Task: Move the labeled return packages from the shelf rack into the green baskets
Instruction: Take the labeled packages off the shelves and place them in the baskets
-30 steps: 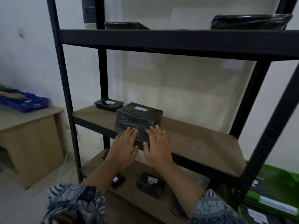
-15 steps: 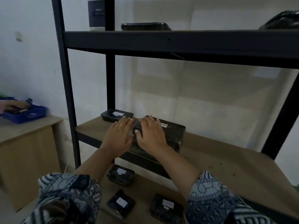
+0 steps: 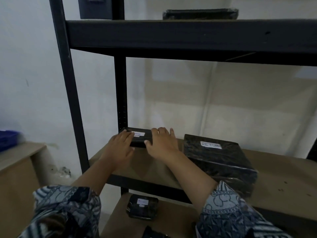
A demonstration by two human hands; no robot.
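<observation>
A small flat black package (image 3: 139, 137) with a white label lies at the back left of the middle shelf (image 3: 151, 167). My left hand (image 3: 120, 146) rests on its left end with fingers laid flat on top. My right hand (image 3: 161, 143) grips its right end, fingers curled over the far edge and thumb against the front face. To the right sits a large black wrapped package (image 3: 217, 162) labelled RETUR, which neither hand touches. Another small labelled package (image 3: 142, 209) lies on the shelf below. No green basket is in view.
The black metal rack posts (image 3: 120, 100) stand just behind and left of my hands. A flat black package (image 3: 199, 13) and a dark box (image 3: 96, 7) sit on the top shelf. A blue basket (image 3: 7, 140) rests on a wooden cabinet (image 3: 18, 169) at the left.
Both hands have left the large package and moved back and left onto the small labelled package. The view has shifted left and closer to the shelf.
</observation>
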